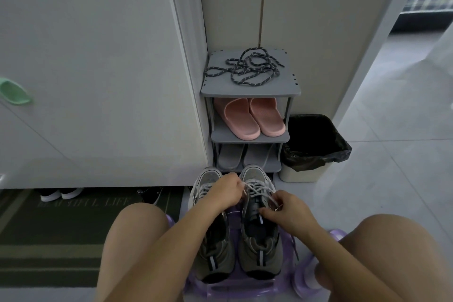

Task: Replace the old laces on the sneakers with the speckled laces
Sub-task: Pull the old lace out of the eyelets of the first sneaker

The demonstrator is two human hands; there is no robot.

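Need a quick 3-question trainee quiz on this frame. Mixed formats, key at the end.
1. Where do the speckled laces lie?
A. on the top shelf of the shoe rack
B. in the bin
C. on the doormat

2. True or false: the left hand and the right hand both pinch the old laces of the same sneaker.

3. Fill in: the slippers on the shelf just below the speckled laces are ___ in colour.

Key: 1 A; 2 true; 3 pink.
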